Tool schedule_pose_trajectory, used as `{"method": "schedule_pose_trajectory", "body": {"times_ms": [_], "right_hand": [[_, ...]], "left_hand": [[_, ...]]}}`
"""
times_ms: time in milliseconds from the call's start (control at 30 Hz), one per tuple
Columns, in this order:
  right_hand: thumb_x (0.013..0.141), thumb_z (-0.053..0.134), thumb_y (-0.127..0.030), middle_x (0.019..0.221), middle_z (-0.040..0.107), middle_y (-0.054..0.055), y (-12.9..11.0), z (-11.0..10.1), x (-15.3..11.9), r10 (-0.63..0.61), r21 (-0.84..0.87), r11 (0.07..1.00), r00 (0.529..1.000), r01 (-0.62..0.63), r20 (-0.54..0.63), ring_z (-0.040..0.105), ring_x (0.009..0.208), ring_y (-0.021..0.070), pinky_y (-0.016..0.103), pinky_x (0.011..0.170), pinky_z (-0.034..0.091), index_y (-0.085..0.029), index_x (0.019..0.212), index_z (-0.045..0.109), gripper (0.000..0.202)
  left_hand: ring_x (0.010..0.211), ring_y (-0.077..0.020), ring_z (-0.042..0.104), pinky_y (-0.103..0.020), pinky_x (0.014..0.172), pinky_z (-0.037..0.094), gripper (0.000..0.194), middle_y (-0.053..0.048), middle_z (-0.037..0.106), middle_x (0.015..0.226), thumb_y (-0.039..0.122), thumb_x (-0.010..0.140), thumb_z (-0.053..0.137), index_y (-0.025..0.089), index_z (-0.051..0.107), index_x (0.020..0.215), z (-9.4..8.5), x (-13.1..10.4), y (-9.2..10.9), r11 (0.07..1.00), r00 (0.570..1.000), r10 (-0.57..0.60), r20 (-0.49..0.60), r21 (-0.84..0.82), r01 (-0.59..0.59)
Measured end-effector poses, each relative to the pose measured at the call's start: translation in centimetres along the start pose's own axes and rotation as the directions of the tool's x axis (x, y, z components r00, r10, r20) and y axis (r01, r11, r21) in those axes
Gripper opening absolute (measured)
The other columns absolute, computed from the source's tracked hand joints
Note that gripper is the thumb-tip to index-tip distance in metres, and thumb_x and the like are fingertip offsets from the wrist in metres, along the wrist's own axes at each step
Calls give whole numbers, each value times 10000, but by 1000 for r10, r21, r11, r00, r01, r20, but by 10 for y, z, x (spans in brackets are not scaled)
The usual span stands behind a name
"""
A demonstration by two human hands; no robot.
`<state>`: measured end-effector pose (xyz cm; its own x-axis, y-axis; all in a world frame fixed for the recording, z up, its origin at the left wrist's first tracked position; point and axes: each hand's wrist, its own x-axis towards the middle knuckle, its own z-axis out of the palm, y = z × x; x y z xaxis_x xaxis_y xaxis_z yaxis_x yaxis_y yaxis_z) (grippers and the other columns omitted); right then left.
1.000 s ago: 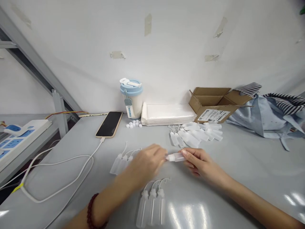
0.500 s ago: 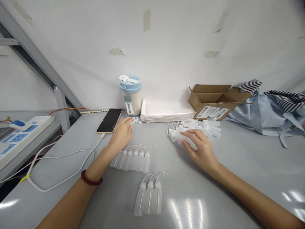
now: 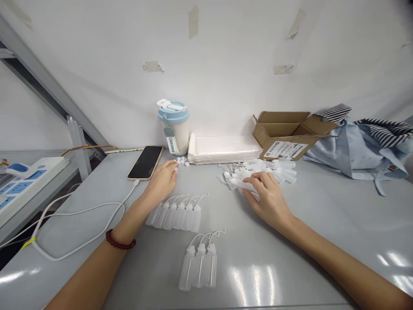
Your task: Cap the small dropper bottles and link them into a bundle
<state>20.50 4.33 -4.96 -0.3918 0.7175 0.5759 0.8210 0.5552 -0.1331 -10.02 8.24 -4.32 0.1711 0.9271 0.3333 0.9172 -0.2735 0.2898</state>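
My left hand (image 3: 161,181) is at the small white caps (image 3: 183,160) in front of the cup. Its fingertips are pinched, with a bit of white cap showing at them. At the pile of clear plastic squeeze bottles (image 3: 284,172), my right hand (image 3: 269,196) has thumb and fingers closed on one bottle (image 3: 239,183), which lies on its side, its capped end pointing left. Between my arms, several bottles with strap caps lie in a row (image 3: 176,216). Nearer to me is a group of three bottles (image 3: 199,267), straps curving up to the right.
A phone (image 3: 146,162) on a white cable lies left of my left hand. Along the wall stand a blue-lidded cup (image 3: 179,131), a stack of white packets (image 3: 224,148), an open cardboard box (image 3: 284,137) and a light blue bag (image 3: 348,148). A power strip (image 3: 29,181) sits at far left.
The view has shifted slightly. The bottle at my right hand has tilted less and rests closer to the pile. My left hand stays by the caps.
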Motion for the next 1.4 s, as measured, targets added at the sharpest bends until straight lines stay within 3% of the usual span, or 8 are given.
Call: {"method": "schedule_pose_trajectory", "body": {"times_ms": [200, 467, 533, 600, 700, 767, 1033, 1400], "right_hand": [[841, 527, -226, 840, 587, 82, -1, -1, 0, 25, -25, 999, 1000, -25, 11, 529, 782, 243, 342, 642, 363, -152, 913, 548, 105], [859, 470, -206, 660, 497, 5, -9, -5, -1, 50, 60, 997, 999, -49, -12, 493, 614, 161, 290, 591, 358, -181, 771, 475, 92], [875, 466, -216, 660, 506, 2, -24, -12, -6, -13, 135, 991, 1000, 9, 27, 499, 614, 146, 267, 590, 394, -185, 780, 479, 101], [897, 454, -220, 701, 542, 22, -42, -22, -14, -181, 350, 928, 976, 128, 122, 511, 625, 142, 249, 579, 432, -172, 881, 500, 69], [902, 482, -375, 923, 598, 107, -69, -34, -25, -458, 493, 817, 856, 298, 241, 567, 805, 192, 274, 622, 496, -151, 1117, 505, 311], [873, 500, -472, 971, 595, 123, -81, -37, -31, -526, 521, 782, 809, 341, 260, 573, 826, 211, 296, 628, 520, -160, 1157, 499, 421], [782, 571, -572, 1049, 550, 171, -92, -30, -38, -335, 556, 822, 896, 127, 291, 571, 965, 257, 347, 716, 552, -125, 1166, 421, 608], [778, 620, -498, 1074, 571, 160, -95, -26, -38, -339, 544, 832, 877, 110, 341, 542, 959, 274, 411, 805, 513, -121, 1175, 454, 572]], "left_hand": [[1037, -265, 602, -395, 933, 450, 340, -144, 666, 1091, 152, 826, 370, 92, 639, 1026, 1, -1, 5, 1000, 999, 9, 35, 9, -10], [861, -248, 649, -361, 817, 493, 282, -115, 699, 965, 152, 798, 429, 131, 662, 956, -2, -5, 11, 999, 997, 11, 79, 30, -14], [836, -242, 653, -351, 803, 495, 268, -105, 702, 944, 152, 789, 443, 141, 667, 936, -2, -6, 12, 999, 996, 10, 90, 31, -12], [814, -237, 655, -348, 791, 498, 263, -100, 704, 929, 151, 784, 446, 144, 669, 923, -3, -7, 14, 999, 995, 11, 100, 30, -14], [800, -235, 653, -352, 789, 498, 271, -100, 702, 937, 146, 783, 437, 142, 668, 925, -2, -7, 15, 1000, 994, 15, 107, 26, -18], [797, -236, 652, -354, 786, 498, 274, -106, 699, 935, 144, 784, 433, 137, 667, 926, -2, -7, 16, 1000, 994, 16, 108, 25, -19], [819, -249, 642, -358, 787, 484, 257, -113, 691, 912, 152, 789, 432, 136, 667, 892, 1, -6, 19, 1000, 996, 7, 94, 9, -8], [760, -247, 641, -364, 748, 491, 248, -112, 680, 878, 192, 777, 432, 146, 663, 855, 1, -7, 19, 999, 997, -17, 79, -38, 20]]}}
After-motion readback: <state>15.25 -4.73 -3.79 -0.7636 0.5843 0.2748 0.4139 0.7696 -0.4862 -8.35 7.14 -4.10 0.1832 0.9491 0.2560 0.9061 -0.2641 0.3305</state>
